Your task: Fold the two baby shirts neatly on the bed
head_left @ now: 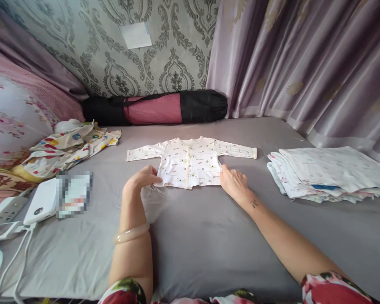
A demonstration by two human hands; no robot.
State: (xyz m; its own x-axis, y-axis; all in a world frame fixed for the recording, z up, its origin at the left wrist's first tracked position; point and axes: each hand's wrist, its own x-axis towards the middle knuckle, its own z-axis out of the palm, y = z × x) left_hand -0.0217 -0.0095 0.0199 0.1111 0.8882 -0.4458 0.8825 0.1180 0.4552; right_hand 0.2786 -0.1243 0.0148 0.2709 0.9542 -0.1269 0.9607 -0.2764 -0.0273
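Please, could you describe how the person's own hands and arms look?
The left hand and right hand are bare. The left arm wears a pale bangle; the right forearm has a small dark marking. Floral sleeves mix red, white and green.

spread shirt: 1 | grips: 2 | cloth stack: 1 (bangle: 1)

Small white long-sleeved shirt, scattered with tiny printed motifs, front uppermost, cream placket running down its centre. It lies spread flat, sleeves extended sideways, collar toward the far edge of the grey-sheeted bed, hem toward the near edge.
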